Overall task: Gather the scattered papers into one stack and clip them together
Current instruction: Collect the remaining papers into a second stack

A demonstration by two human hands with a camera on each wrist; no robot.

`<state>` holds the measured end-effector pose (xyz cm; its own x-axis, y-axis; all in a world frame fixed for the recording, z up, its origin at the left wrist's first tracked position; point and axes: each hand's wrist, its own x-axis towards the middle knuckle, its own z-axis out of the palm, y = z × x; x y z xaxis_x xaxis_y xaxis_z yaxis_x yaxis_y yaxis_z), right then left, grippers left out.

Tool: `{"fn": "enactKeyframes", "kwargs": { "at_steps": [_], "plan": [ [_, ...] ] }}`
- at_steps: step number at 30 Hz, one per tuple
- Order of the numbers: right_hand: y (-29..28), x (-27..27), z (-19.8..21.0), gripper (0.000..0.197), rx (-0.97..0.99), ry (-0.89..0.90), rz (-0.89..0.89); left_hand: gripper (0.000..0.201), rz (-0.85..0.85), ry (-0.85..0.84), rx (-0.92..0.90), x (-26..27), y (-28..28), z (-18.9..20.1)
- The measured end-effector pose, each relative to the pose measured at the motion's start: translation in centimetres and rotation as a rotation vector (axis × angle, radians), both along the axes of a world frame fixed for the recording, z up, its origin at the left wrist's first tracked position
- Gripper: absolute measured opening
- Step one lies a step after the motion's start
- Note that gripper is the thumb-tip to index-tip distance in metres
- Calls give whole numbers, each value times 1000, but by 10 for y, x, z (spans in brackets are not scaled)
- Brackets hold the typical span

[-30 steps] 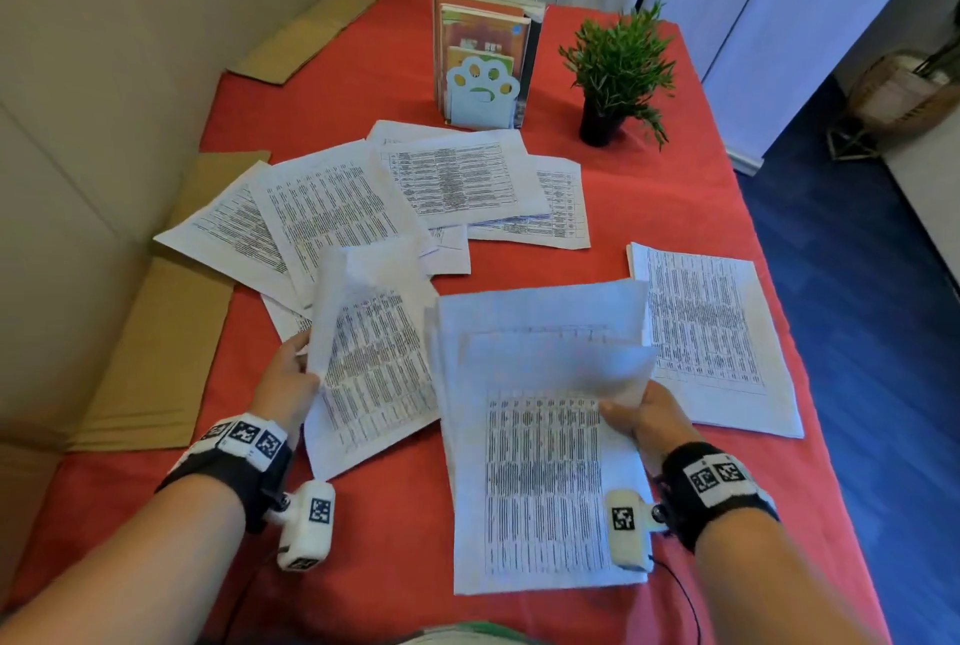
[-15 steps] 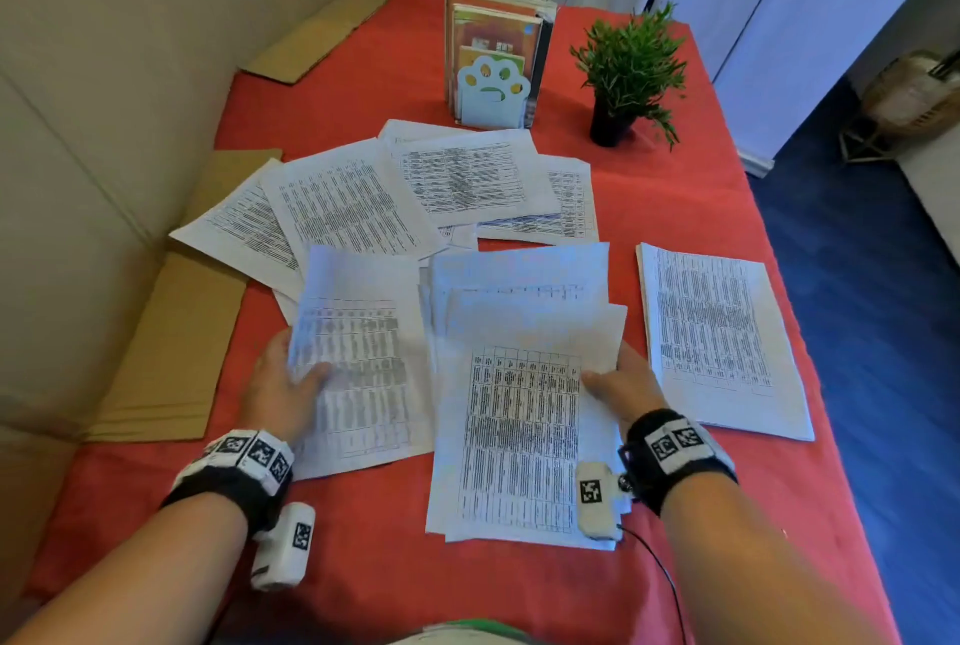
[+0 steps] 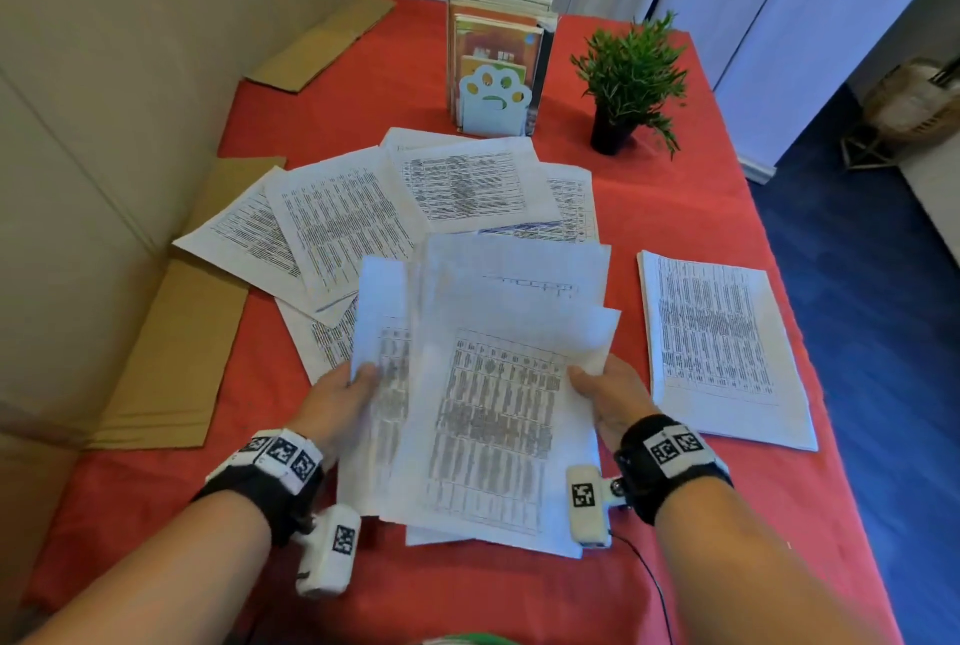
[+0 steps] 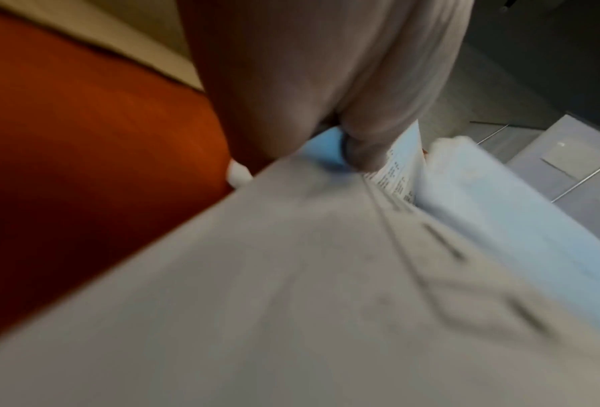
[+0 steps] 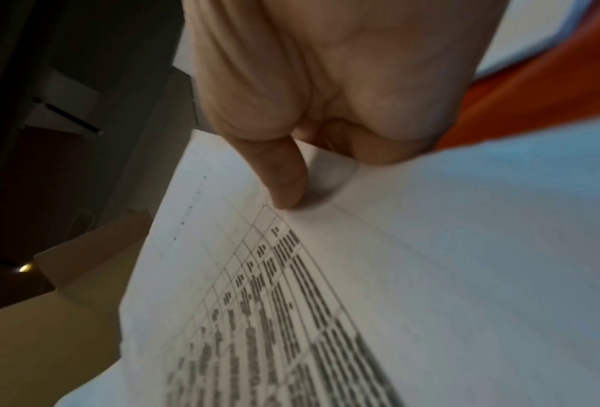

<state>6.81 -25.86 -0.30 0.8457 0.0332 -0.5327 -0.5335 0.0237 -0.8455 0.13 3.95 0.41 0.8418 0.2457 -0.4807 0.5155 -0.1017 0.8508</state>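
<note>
A loose bundle of printed sheets (image 3: 498, 410) is lifted above the red tablecloth (image 3: 649, 207) in front of me. My right hand (image 3: 608, 389) pinches its right edge, with the thumb (image 5: 284, 179) on the top page (image 5: 361, 275). My left hand (image 3: 337, 395) grips one sheet (image 3: 382, 332) by its left edge and holds it against the bundle's left side; the left wrist view shows that hand (image 4: 326, 110) on the blurred paper (image 4: 291, 275). Several scattered sheets (image 3: 337, 223) lie fanned out beyond the bundle. A separate stack (image 3: 722, 348) lies to the right. No clip is visible.
A paw-shaped bookend with books (image 3: 496, 98) and a small potted plant (image 3: 628, 88) stand at the back of the table. Flat cardboard pieces (image 3: 171, 358) lie along the left edge beside a beige wall. A blue floor (image 3: 883, 332) lies past the table's right edge.
My left hand has carried its sheet rightward until it overlaps the bundle's left side. The right hand has kept its hold on the bundle, which is now raised.
</note>
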Motion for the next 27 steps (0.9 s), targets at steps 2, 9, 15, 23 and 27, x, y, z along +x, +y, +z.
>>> {"fn": "enactKeyframes", "kwargs": {
  "at_steps": [2, 9, 15, 23, 27],
  "plan": [
    [10, -3, -3, 28, 58, 3, 28, 57, 10, 82, -97, 6, -19, 5],
    [17, 8, -17, 50, -244, -45, 43, 73, -112, 70, -59, 26, -30, 16],
    [0, 4, -14, 41, -588, -18, 35, 45, 263, 249, 453, 62, 44, -6],
    [14, 13, -10, 86, -915, -144, -1, 48, 335, 371, 314, 98, 80, -16],
    [40, 31, 10, 80, -1137, -352, 174, 71, 406, 313, 266, 109, 87, -25]
  ]
}}
